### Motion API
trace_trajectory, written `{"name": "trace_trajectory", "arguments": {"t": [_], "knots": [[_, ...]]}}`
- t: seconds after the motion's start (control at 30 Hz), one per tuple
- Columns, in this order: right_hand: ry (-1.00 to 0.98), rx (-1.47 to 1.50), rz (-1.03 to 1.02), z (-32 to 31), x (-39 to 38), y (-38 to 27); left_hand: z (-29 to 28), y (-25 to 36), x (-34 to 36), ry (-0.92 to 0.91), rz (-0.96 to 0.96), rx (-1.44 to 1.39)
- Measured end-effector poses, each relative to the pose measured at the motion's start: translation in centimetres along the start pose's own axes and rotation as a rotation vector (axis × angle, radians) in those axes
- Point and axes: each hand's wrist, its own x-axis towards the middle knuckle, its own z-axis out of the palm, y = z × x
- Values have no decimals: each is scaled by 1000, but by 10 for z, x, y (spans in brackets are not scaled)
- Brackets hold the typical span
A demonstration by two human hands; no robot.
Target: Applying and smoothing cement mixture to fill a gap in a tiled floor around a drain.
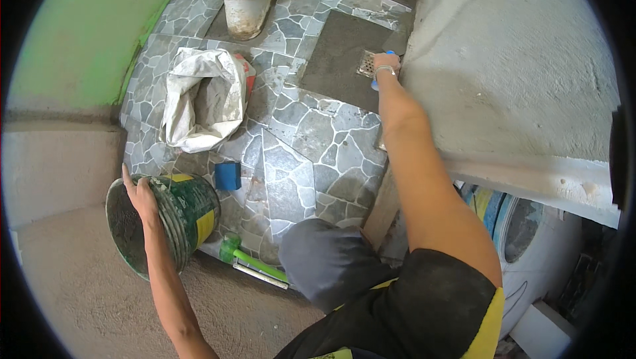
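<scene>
In the head view, your right hand (386, 63) half-hides a blue object (375, 85) beside a perforated plate (366, 64) on the gray patch (331, 61); your left hand (141, 199) touches the tilted bucket (192, 208). I cannot tell whether either hand's fingers are clamped.

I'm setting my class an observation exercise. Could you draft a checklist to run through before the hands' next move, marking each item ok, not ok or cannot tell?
1. Left hand on the green bucket: ok, it is at the rim.
2. Bucket standing level: cannot tell from this angle.
3. White sack open: ok, gray material shows inside.
4. Gray patch covered with tile: not ok, its surface is bare.
5. Blue item firmly gripped by the right hand: cannot tell, the hand hides most of it.
6. Green-handled tool in hand: not ok, it lies near the bucket.
</scene>
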Motion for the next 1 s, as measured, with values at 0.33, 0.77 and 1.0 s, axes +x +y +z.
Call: {"name": "trace_trajectory", "arguments": {"t": [0.33,0.77,1.0], "knots": [[-255,831,137,30,-149,11,2,11,-4,6,5,11],[-203,232,-316,-43,-206,86,2,-9,4,48,110,57],[-599,10,-423,-57,-189,54,1,-12,5,43,-5,68]]}}
